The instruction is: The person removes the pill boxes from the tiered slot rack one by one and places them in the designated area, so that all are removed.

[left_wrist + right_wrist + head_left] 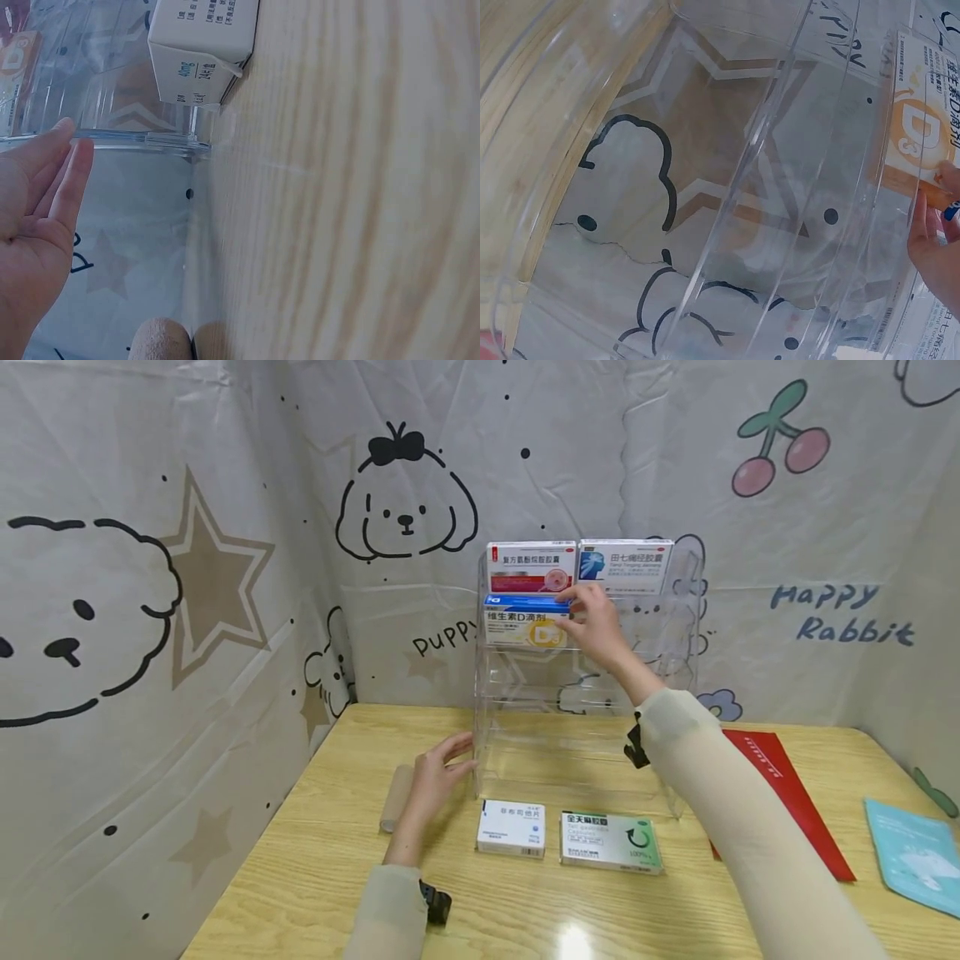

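Note:
My right hand pinches the right end of a blue, white and yellow vitamin D drops box, which sits in the second tier of a clear acrylic display rack. In the right wrist view the thumb and fingers are at the end of that box. My left hand, fingers nearly straight, touches the left side of the rack; its fingertips lie at the clear edge in the left wrist view. On the top tier stand a red and white capsule box and a white and blue capsule box.
On the table before the rack lie a white tablet box and a green and white capsule box. A brown cylinder lies left of the rack. Red packet and light blue pouch lie at the right.

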### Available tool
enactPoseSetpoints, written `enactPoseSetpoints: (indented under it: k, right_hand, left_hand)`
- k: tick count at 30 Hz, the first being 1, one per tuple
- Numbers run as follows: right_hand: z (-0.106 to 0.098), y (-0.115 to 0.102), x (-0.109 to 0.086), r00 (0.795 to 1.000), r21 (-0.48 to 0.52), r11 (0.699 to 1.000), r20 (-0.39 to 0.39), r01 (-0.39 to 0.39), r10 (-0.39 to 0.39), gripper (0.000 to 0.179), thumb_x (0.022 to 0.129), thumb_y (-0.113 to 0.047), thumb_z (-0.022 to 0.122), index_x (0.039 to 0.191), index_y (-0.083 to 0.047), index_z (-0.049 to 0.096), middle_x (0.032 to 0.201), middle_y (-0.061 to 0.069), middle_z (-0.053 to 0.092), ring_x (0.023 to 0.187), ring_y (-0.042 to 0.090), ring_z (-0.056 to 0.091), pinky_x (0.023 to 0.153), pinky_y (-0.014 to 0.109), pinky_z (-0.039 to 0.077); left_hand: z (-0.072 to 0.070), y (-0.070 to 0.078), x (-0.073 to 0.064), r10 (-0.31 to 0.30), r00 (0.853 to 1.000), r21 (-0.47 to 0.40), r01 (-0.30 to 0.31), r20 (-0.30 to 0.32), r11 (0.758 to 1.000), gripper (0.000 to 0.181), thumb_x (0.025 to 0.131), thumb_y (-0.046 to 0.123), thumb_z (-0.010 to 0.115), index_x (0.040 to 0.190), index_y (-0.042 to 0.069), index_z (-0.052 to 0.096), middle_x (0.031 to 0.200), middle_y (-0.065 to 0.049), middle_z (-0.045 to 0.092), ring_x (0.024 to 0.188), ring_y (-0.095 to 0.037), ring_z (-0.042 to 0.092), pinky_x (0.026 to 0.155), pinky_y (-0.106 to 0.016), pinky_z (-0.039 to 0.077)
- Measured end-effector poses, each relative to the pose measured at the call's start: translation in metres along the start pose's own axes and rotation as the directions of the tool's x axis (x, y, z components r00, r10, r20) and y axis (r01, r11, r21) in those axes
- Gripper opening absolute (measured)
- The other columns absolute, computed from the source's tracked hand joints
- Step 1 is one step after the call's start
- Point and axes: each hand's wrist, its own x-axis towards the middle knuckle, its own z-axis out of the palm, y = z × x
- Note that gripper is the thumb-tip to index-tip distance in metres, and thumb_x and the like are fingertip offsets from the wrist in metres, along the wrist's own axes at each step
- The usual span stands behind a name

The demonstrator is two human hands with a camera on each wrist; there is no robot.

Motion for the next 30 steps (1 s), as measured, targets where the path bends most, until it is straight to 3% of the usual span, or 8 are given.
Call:
enactPoseSetpoints:
  k: [10, 25, 30]
  right_hand:
    - [-0.009, 0.005, 0.001, 0.999, 0.09, 0.996, -0.045, 0.008, -0.004, 0.029, 0.09, 0.0, 0.066, 0.118, 0.002, 0.057, 0.123, 0.021, 0.047, 0.111, 0.034, 0.057, 0.1, 0.046, 0.058]
    - [-0.027, 0.006, -0.005, 0.992, 0.104, 0.994, -0.125, 0.039, -0.025, 0.03, 0.089, -0.002, 0.069, 0.117, 0.003, 0.059, 0.119, 0.018, 0.048, 0.109, 0.028, 0.058, 0.096, 0.034, 0.061]
    - [-0.035, 0.003, -0.011, 0.991, 0.106, 0.994, -0.129, 0.032, -0.019, 0.031, 0.09, -0.006, 0.069, 0.118, 0.0, 0.058, 0.12, 0.015, 0.048, 0.108, 0.024, 0.056, 0.096, 0.03, 0.06]
  left_hand:
    - [0.001, 0.001, 0.0, -0.009, 1.0, 0.0, 0.009, 0.0, 1.0, 0.045, 0.084, -0.003, 0.071, 0.128, -0.002, 0.06, 0.127, -0.023, 0.064, 0.116, -0.036, 0.065, 0.092, -0.03, 0.061]
    - [0.002, 0.0, 0.0, -0.037, 0.999, -0.029, 0.037, 0.002, 0.999, 0.046, 0.083, -0.006, 0.07, 0.128, -0.002, 0.06, 0.128, -0.023, 0.064, 0.118, -0.036, 0.064, 0.093, -0.03, 0.06]
    - [0.002, -0.001, 0.001, -0.021, 1.0, -0.018, 0.021, -0.003, 1.0, 0.045, 0.084, -0.003, 0.071, 0.128, -0.001, 0.061, 0.128, -0.022, 0.064, 0.117, -0.036, 0.064, 0.093, -0.031, 0.06]
